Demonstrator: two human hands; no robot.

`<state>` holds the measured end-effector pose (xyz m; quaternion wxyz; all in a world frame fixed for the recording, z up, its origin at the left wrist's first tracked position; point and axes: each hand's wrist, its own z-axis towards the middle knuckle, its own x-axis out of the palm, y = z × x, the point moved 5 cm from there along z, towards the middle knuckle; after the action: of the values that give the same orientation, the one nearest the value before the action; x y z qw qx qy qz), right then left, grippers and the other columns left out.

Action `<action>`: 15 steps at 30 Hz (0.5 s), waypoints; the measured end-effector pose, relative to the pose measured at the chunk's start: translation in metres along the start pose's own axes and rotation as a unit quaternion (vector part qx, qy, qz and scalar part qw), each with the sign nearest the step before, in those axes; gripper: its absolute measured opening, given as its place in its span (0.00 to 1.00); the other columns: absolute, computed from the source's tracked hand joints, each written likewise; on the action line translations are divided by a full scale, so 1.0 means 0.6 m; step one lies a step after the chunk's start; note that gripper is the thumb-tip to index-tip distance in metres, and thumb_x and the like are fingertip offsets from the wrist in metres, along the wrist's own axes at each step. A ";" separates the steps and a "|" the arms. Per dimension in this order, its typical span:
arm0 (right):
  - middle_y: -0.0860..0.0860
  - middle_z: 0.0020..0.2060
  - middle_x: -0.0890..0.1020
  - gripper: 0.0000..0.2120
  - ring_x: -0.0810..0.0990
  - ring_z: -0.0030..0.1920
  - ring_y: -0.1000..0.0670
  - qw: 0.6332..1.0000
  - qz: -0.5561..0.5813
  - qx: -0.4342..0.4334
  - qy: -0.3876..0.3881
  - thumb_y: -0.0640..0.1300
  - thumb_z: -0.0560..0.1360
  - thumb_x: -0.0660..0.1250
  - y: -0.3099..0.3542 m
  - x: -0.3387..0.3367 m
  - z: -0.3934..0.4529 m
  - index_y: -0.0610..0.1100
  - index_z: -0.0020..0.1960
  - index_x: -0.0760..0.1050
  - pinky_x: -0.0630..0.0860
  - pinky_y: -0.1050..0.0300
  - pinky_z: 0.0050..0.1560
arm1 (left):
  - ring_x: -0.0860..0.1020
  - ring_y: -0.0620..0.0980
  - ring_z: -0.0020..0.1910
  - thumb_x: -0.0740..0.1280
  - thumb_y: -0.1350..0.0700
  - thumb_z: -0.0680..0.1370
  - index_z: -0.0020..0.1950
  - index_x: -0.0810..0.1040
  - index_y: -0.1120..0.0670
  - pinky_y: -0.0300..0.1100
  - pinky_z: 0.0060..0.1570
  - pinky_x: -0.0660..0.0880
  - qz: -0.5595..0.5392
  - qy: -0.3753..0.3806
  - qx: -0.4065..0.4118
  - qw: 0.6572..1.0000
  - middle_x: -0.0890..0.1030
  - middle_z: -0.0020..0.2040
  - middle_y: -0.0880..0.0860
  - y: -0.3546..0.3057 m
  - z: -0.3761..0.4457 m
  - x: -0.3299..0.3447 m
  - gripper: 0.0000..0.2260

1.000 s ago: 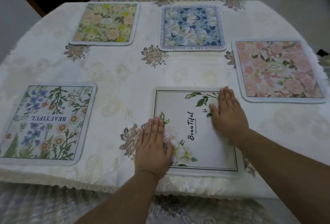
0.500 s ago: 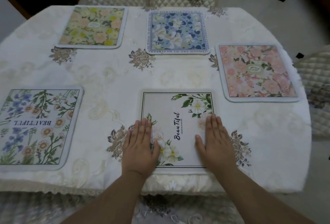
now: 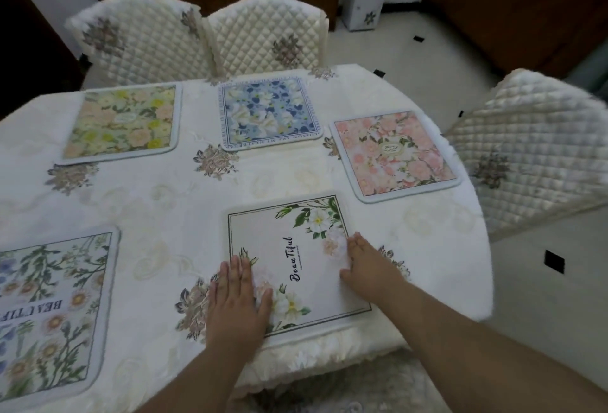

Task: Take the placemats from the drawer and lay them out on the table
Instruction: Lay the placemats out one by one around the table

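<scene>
Both hands lie flat on the nearest placemat, fingers straight and together, holding nothing. The left hand [image 3: 237, 305] presses palm-down over the near left corner of the white placemat [image 3: 296, 264], half on the mat and half on the tablecloth [image 3: 158, 202] beside it, fingers pointing away from the person. The right hand [image 3: 370, 268] rests on the mat's right edge, fingers aimed up and to the left, thumb spread onto the mat. This white placemat is nearly square, with no clear long axis; it sits at the table's near edge, turned slightly so its far edge tilts up to the right, and its printed word "BeauTiful" runs along the near-to-far direction. Four more mats lie flat on the cloth, well apart from each other: the wildflower placemat [image 3: 49, 314] at the near left, its lettering upside down to the camera; the yellow-green placemat [image 3: 123, 123] at the far left; the blue placemat [image 3: 268, 113] at the far middle; and the pink placemat [image 3: 394, 156] at the right, rotated a little. Two quilted chairs [image 3: 263, 31] stand behind the far edge, and another quilted chair [image 3: 533, 142] stands at the right.
</scene>
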<state>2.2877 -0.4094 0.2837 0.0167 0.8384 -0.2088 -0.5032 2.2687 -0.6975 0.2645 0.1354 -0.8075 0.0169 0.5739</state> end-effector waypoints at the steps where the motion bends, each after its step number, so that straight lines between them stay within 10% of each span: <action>1: 0.47 0.80 0.50 0.37 0.52 0.79 0.48 0.999 0.032 0.022 0.006 0.58 0.78 0.57 0.002 -0.010 -0.012 0.44 0.81 0.50 0.57 0.47 0.76 | 0.30 0.52 0.79 0.40 0.34 0.81 0.80 0.30 0.52 0.51 0.79 0.37 0.011 0.027 0.006 1.000 0.31 0.80 0.53 0.002 0.003 -0.008 0.35; 9: 0.53 0.77 0.62 0.33 0.62 0.76 0.51 0.964 0.208 0.112 -0.123 0.67 0.76 0.60 0.026 -0.126 -0.189 0.58 0.77 0.62 0.61 0.49 0.74 | 0.67 0.55 0.75 0.59 0.42 0.81 0.81 0.58 0.52 0.46 0.70 0.66 0.035 0.228 0.059 0.971 0.64 0.79 0.55 -0.006 0.044 -0.145 0.31; 15: 0.57 0.73 0.70 0.34 0.71 0.69 0.51 0.940 0.201 0.171 -0.215 0.71 0.74 0.57 0.027 -0.201 -0.361 0.58 0.76 0.63 0.70 0.47 0.67 | 0.65 0.50 0.77 0.53 0.31 0.80 0.81 0.57 0.40 0.55 0.73 0.64 0.012 0.122 0.153 0.981 0.61 0.80 0.46 -0.079 -0.005 -0.278 0.31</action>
<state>2.4176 -0.4196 0.4951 -0.0719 0.6410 -0.4545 -0.6143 2.2232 -0.6741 0.4299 0.2471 -0.8408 0.1302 0.4637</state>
